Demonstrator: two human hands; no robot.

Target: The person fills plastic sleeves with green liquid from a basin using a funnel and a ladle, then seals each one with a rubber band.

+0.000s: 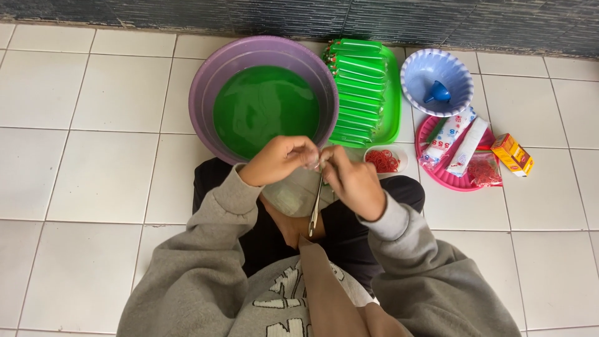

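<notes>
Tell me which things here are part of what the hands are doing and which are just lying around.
In use: left hand, right hand, thin plastic tube, red rubber bands, basin of green liquid, tray of filled green tubes.

Lying about: blue funnel, pink plate, orange box.

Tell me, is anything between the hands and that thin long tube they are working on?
Nothing visible. The left hand and right hand both pinch the top of the thin tube, which hangs over the lap, in front of the purple basin.
</notes>
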